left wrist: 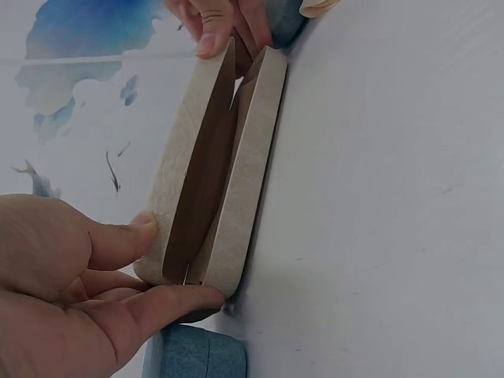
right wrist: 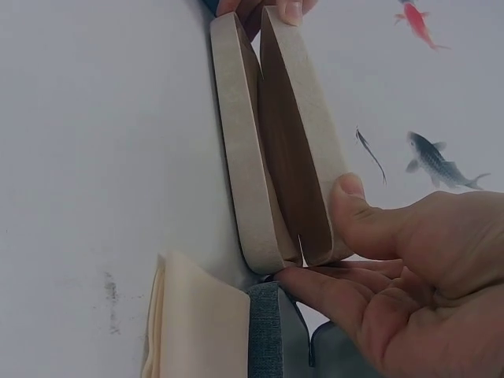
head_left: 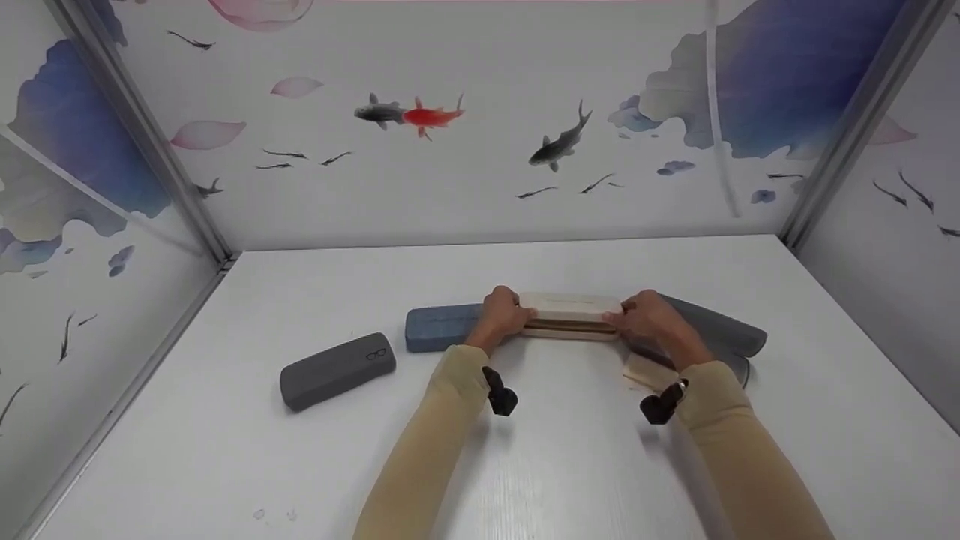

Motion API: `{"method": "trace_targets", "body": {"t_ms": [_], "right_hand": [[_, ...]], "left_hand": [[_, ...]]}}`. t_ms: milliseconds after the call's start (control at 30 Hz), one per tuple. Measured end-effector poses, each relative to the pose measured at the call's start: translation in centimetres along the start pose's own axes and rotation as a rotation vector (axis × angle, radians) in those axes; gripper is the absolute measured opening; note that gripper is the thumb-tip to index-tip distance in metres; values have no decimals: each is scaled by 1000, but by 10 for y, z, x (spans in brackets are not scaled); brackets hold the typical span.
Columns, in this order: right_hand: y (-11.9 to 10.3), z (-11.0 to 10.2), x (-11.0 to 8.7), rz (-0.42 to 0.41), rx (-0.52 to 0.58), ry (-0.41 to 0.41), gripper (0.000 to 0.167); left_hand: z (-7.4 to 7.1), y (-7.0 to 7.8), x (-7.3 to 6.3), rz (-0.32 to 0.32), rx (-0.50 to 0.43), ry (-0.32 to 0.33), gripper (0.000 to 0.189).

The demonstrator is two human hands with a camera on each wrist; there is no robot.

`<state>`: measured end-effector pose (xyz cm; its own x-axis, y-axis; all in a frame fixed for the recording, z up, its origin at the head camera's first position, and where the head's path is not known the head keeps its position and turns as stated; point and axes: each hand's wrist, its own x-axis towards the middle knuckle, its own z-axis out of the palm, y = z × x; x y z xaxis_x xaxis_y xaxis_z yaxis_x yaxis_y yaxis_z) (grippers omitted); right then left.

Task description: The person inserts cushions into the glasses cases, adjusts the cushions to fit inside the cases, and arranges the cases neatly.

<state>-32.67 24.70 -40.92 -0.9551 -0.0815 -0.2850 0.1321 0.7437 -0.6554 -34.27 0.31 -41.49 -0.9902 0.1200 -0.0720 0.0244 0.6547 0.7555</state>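
A cream glasses case [head_left: 574,307] with a brown lining stands partly open on the white table, its gap facing the person. At its left end the left hand [head_left: 505,311] grips it, thumb on the lid and fingers at the lower edge. The right hand [head_left: 651,321] holds the opposite end in the same way. In the left wrist view the lid [left wrist: 189,157] and base form a narrow V. The right wrist view shows the brown lining [right wrist: 287,142], and no glasses are visible inside.
A blue glasses case [head_left: 441,328] lies beside the left hand, and a grey case [head_left: 337,371] with a glasses print is farther left. Right of the right hand is an open dark grey case [head_left: 716,326]. A folded beige cloth [head_left: 649,373] lies in front of it. Printed walls enclose the table.
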Motion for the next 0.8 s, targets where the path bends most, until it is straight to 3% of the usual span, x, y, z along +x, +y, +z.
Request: {"method": "trace_targets", "body": {"t_ms": [267,433,800], "right_hand": [[1,1,2,37,-49,34,71],[2,4,1,24,-36,48,68],[1,7,0,-14,-39,98,65]], "left_hand": [[0,-3,1,20,-17,-3,36],[4,-7,3,27,10,20,19],[9,-4,0,31,52,56,27]]}}
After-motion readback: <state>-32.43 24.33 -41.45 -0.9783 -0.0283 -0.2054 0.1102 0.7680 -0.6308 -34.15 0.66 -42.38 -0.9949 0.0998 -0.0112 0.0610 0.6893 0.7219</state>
